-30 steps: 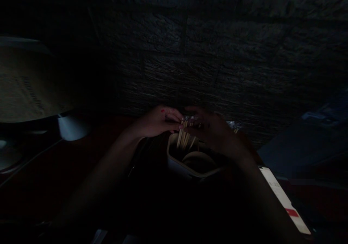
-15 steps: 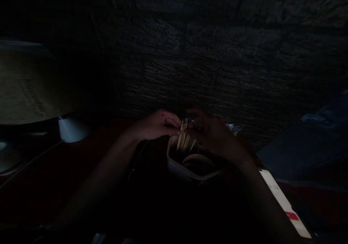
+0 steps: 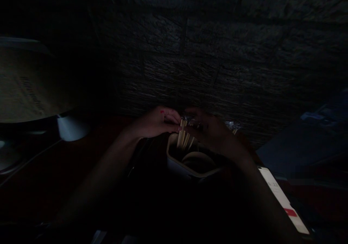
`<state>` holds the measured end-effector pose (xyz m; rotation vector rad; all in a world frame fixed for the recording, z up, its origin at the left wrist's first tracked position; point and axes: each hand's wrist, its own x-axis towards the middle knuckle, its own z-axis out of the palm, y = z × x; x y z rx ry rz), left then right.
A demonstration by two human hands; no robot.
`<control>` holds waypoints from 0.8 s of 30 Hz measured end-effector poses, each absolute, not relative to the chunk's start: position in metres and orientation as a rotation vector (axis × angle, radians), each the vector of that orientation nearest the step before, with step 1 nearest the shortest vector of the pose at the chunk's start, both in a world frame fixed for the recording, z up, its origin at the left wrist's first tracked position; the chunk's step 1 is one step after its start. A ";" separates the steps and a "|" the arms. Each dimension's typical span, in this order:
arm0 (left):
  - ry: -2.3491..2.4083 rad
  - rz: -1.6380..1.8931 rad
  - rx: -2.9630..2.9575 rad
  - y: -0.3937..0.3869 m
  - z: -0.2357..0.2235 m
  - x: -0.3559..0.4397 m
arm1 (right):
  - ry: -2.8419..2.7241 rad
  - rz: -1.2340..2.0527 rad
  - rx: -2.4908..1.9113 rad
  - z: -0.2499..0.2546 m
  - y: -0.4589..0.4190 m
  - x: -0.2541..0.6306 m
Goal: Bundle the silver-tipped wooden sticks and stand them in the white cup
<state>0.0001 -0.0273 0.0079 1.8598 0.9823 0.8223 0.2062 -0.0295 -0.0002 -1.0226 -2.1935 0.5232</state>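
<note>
Light wooden chopsticks [image 3: 185, 139] stand as a small bunch in a pale angular container [image 3: 181, 165]. On their left, my left hand [image 3: 157, 122] pinches the upper ends between thumb and fingers. My right hand [image 3: 212, 132] reaches in from the other side with bent fingers, its fingertips at the same bunch; deep shadow hides part of its grip. A rounded object with a pale rim [image 3: 198, 157] lies inside the container. Shiny clear wrapping [image 3: 232, 125] shows behind my right hand, and some more glints behind the chopsticks.
A rough brick wall [image 3: 168, 66] rises close behind my hands. To the left are a printed brown bag [image 3: 29, 84] and a white tapered object [image 3: 71, 129]. A phone with a lit screen [image 3: 281, 197] lies by my right forearm. The scene is very dark.
Both hands stay at the chopsticks with barely any movement. The whole view has shifted slightly, so things appear a little higher.
</note>
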 end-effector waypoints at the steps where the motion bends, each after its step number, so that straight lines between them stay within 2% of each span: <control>1: 0.981 0.823 1.864 -0.027 0.007 0.000 | -2.199 0.525 -1.023 -0.001 -0.029 0.207; 24: 0.929 0.739 1.892 -0.027 0.006 0.004 | -2.132 0.721 -0.975 0.004 -0.031 0.220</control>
